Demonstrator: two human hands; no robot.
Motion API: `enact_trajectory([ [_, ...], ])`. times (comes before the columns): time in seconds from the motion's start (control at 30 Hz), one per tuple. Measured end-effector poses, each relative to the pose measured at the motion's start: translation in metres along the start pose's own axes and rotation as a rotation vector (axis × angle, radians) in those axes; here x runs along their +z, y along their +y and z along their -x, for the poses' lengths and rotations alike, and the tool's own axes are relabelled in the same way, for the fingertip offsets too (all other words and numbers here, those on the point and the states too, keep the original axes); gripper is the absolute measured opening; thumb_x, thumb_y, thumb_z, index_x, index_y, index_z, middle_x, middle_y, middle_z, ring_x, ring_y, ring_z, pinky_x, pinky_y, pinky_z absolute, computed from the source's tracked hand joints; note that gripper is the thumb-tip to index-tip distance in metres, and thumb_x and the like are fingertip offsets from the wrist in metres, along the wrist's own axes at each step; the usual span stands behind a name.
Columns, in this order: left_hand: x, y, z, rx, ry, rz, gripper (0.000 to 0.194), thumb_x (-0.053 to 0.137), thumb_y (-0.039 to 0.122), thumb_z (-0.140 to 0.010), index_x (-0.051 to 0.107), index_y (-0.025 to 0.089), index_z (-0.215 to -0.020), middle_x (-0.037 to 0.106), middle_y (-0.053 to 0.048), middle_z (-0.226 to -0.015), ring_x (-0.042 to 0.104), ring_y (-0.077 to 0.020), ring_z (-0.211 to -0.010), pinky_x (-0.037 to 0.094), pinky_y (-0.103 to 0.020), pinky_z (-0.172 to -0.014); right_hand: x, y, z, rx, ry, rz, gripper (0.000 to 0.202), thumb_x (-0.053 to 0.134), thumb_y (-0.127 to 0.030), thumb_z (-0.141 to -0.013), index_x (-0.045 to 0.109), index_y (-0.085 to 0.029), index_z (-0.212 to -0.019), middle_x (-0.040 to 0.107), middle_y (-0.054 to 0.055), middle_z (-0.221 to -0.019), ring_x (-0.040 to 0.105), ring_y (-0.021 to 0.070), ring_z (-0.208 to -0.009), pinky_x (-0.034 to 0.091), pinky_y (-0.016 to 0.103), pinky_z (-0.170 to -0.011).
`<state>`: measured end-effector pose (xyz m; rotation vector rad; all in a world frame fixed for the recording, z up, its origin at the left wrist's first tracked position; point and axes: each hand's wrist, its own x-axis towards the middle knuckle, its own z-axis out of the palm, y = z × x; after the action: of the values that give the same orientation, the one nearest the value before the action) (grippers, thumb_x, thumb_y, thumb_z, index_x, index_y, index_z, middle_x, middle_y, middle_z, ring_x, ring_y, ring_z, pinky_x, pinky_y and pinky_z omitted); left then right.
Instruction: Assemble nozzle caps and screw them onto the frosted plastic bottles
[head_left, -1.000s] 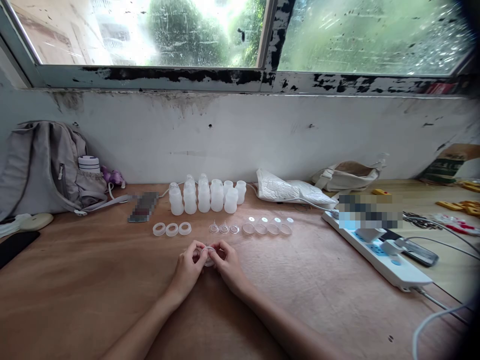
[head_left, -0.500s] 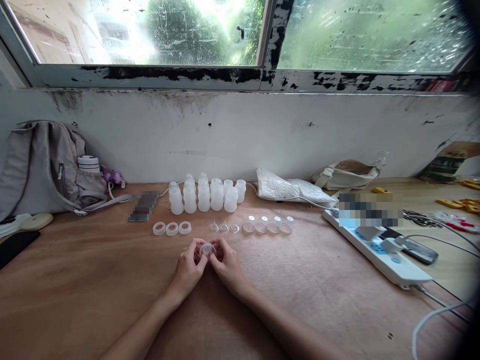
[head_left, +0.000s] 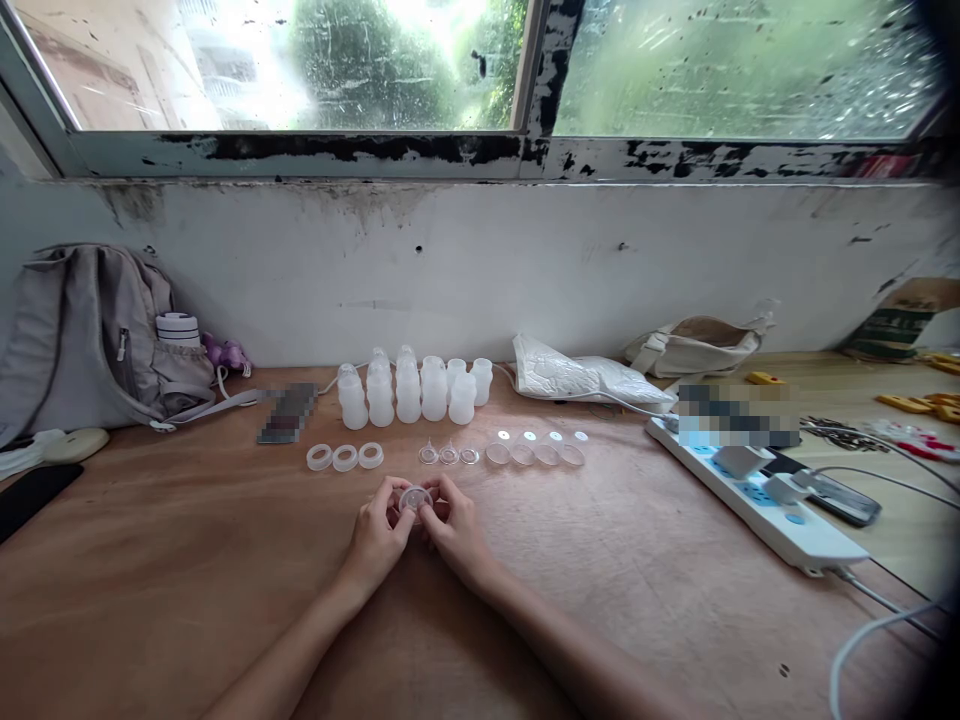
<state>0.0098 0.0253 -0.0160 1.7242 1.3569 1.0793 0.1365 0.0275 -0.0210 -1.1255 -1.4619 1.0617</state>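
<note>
Between my hands is a small translucent ring (head_left: 415, 497) with a clear piece inside it. My left hand (head_left: 381, 525) grips its left side, and my right hand (head_left: 451, 525) grips the right, with both thumbs at the near edge. Just beyond, three white rings (head_left: 345, 458) lie in a row to the left. Three clear nipple-like pieces (head_left: 448, 454) lie ahead to the right, beside several clear round discs or caps (head_left: 523, 454). Several frosted white bottles (head_left: 407, 388) stand behind them, some with pointed tops.
A grey backpack (head_left: 97, 330) leans at the far left, near a phone (head_left: 287, 412). White plastic packaging (head_left: 585, 375) and a beige bag (head_left: 696, 347) lie by the wall. A white power strip (head_left: 757, 500) with plugs and cables crosses the right side of the wooden table (head_left: 187, 560).
Both hands stay in place around the ring, with only a slight shift of the fingers. The view has moved very slightly.
</note>
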Motion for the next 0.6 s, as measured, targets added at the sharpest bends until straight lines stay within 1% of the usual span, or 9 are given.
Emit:
enact_trajectory([
  [0.13, -0.0013, 0.0038, 0.0008, -0.023, -0.023, 0.039, 0.014, 0.043, 0.032, -0.081, 0.049, 0.020, -0.083, 0.061, 0.001, -0.064, 0.054, -0.0117, -0.046, 0.040, -0.020, -0.046, -0.0004, -0.0008, 0.0002, 0.004, 0.008, -0.005, 0.009, 0.046, -0.027, -0.078, 0.049, -0.019, -0.075, 0.048, -0.004, -0.057, 0.046, 0.0081, -0.040, 0.036, 0.019, -0.036],
  [0.27, -0.0013, 0.0053, 0.0016, -0.009, -0.025, 0.041, 0.013, 0.043, 0.032, -0.081, 0.048, 0.020, -0.078, 0.060, 0.001, -0.062, 0.053, -0.0114, -0.045, 0.038, -0.019, -0.044, -0.0009, -0.0029, 0.0004, -0.069, 0.059, 0.118, 0.009, 0.049, -0.023, -0.075, 0.049, -0.019, -0.067, 0.049, -0.003, -0.056, 0.046, 0.0090, -0.047, 0.037, 0.020, -0.043],
  [0.33, -0.0015, 0.0058, 0.0021, -0.005, -0.021, 0.042, 0.012, 0.044, 0.032, -0.080, 0.048, 0.020, -0.078, 0.060, 0.002, -0.062, 0.053, -0.0115, -0.046, 0.038, -0.019, -0.044, -0.0014, -0.0032, 0.0007, -0.081, 0.071, 0.128, 0.010, 0.050, -0.023, -0.074, 0.049, -0.018, -0.065, 0.049, -0.003, -0.057, 0.045, 0.0089, -0.049, 0.037, 0.020, -0.045],
  [0.4, -0.0019, 0.0060, 0.0022, 0.000, -0.001, 0.042, 0.013, 0.045, 0.032, -0.080, 0.049, 0.020, -0.079, 0.059, 0.002, -0.061, 0.052, -0.0114, -0.046, 0.038, -0.019, -0.044, -0.0022, -0.0025, 0.0005, -0.050, 0.034, 0.039, 0.012, 0.052, -0.028, -0.076, 0.050, -0.018, -0.069, 0.049, -0.004, -0.057, 0.046, 0.0081, -0.046, 0.037, 0.019, -0.042],
  [0.5, -0.0020, 0.0041, 0.0007, 0.001, 0.022, 0.081, 0.016, 0.043, 0.034, -0.082, 0.050, 0.020, -0.086, 0.055, 0.004, -0.057, 0.050, -0.0104, -0.045, 0.039, -0.020, -0.046, -0.0045, -0.0003, -0.0015, 0.074, -0.045, -0.249, 0.024, 0.049, -0.040, -0.079, 0.050, -0.018, -0.088, 0.050, -0.004, -0.058, 0.048, 0.0081, -0.041, 0.038, 0.019, -0.037],
  [0.57, -0.0009, 0.0005, -0.0015, -0.016, -0.011, 0.163, 0.020, 0.041, 0.036, -0.083, 0.049, 0.020, -0.091, 0.052, 0.005, -0.055, 0.049, -0.0097, -0.043, 0.038, -0.019, -0.043, -0.0067, 0.0010, -0.0039, 0.156, -0.068, -0.425, 0.034, 0.050, -0.044, -0.078, 0.047, -0.018, -0.100, 0.052, -0.004, -0.062, 0.051, 0.0088, -0.041, 0.041, 0.020, -0.037],
  [0.6, 0.0000, -0.0018, -0.0028, -0.030, -0.038, 0.216, 0.021, 0.040, 0.037, -0.083, 0.048, 0.020, -0.092, 0.051, 0.005, -0.055, 0.048, -0.0094, -0.042, 0.037, -0.018, -0.041, -0.0078, 0.0015, -0.0052, 0.182, -0.075, -0.477, 0.038, 0.053, -0.044, -0.076, 0.046, -0.018, -0.102, 0.053, -0.004, -0.064, 0.052, 0.0089, -0.042, 0.043, 0.020, -0.037],
])
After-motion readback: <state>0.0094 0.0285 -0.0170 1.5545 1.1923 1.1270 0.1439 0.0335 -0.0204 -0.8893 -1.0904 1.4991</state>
